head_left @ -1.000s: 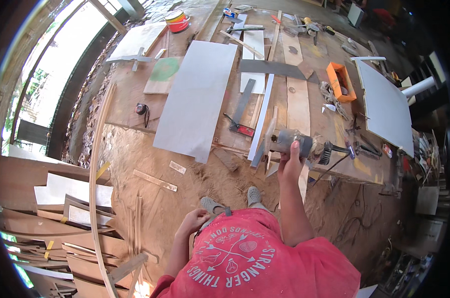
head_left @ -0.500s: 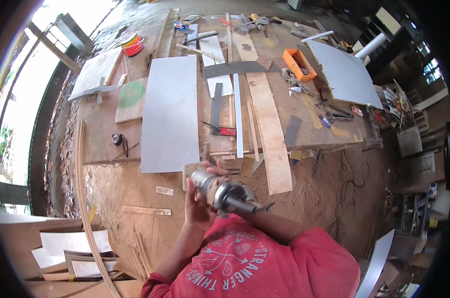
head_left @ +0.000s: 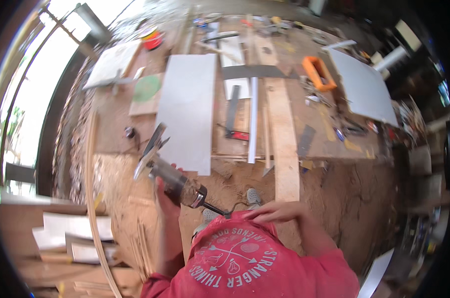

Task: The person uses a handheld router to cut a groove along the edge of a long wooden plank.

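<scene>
My left hand (head_left: 168, 204) is wrapped round a trim router (head_left: 171, 180), a hand-held power tool with a grey cylindrical body. Its flat base and a dark guide piece tilt up to the left, over the near left corner of a long white panel (head_left: 187, 104). From the tool's lower end a black cord (head_left: 216, 208) runs toward my red shirt. My right hand (head_left: 275, 212), empty, lies at the shirt's front with its fingers stretched out. Whether those fingers touch the cloth is hard to tell, as the picture is blurred.
On the wooden workbench (head_left: 225, 154) lie a square (head_left: 232, 116), a long plywood strip (head_left: 280, 124) jutting past the near edge, and an orange box (head_left: 318, 73). A red and yellow tub (head_left: 150, 37) stands far left. Tall thin strips (head_left: 91, 174) lean at the left.
The router has swung from pointing down right in front of my chest to the left, base now up left. My right hand has come off it and moved right. The view has shifted slightly.
</scene>
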`<state>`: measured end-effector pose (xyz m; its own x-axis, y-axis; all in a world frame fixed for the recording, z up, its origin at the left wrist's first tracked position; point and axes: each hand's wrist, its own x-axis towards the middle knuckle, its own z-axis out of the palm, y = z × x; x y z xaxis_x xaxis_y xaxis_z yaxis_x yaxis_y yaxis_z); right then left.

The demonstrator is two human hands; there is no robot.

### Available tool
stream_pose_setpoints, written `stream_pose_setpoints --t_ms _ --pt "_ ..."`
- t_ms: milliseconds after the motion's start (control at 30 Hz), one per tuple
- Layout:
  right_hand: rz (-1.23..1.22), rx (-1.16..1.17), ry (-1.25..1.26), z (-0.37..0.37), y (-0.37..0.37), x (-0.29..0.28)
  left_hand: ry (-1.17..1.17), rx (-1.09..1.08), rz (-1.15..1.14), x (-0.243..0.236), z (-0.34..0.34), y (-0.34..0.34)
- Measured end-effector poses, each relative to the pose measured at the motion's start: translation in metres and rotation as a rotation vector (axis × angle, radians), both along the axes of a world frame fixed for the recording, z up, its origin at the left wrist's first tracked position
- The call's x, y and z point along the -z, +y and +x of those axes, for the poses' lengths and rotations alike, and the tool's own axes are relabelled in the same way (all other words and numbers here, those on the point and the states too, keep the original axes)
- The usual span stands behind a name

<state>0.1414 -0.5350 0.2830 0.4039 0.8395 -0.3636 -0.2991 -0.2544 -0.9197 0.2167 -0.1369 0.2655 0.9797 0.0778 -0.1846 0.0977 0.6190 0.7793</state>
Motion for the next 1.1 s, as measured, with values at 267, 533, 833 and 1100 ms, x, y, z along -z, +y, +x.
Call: stream_pose_setpoints --t_ms 267,533,833,1100 --pt "-1.225 1.142 -0.738 0.096 -0.428 0.223 0.007 -0.039 0.262 -0.041 -0.005 -0.05" --pt "-1.658 1.053 -0.525 0.147 -0.447 0.253 -0.004 -0.069 0.325 -0.061 -0.049 -0.096" --pt "-0.995 1.361 -1.089 0.143 -0.493 0.26 -0.15 -0.116 0.271 -0.073 -0.057 -0.118" --pt "-0.01 1.003 -0.279 0.094 -0.213 0.039 -0.149 -0.034 0.247 -0.075 -0.065 -0.121"
